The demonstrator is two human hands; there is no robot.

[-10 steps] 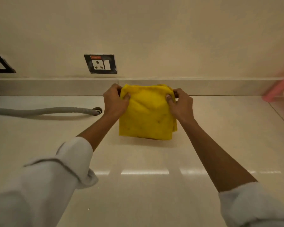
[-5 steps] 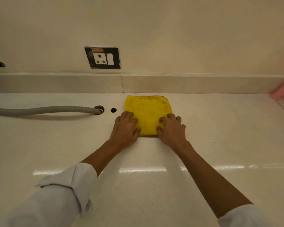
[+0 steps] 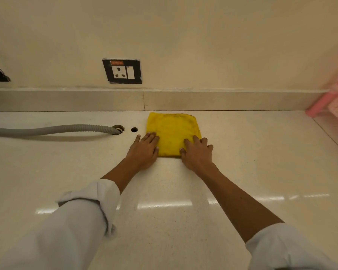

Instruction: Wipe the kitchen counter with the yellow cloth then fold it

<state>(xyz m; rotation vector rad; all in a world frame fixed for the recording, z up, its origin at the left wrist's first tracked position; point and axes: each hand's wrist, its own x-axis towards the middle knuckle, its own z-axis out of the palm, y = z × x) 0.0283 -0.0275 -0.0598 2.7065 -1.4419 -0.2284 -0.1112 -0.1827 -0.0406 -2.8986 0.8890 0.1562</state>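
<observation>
1. The yellow cloth (image 3: 173, 133) lay flat as a compact folded square on the table (image 3: 242, 162), close to its back edge.
2. The left hand (image 3: 144, 151) and right hand (image 3: 198, 153) rested on its near corners, fingers spread and pressing down, grasping nothing.
3. Judging by this, the wiping looked finished and the folding all but complete; only a final smoothing or lifting the hands away seemed left.

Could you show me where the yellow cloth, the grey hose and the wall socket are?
yellow cloth (image 3: 172, 131): head view, middle of its folded top face.
grey hose (image 3: 53, 129): head view, mid-length of the ribbed tube.
wall socket (image 3: 122, 71): head view, centre of its plate.
</observation>
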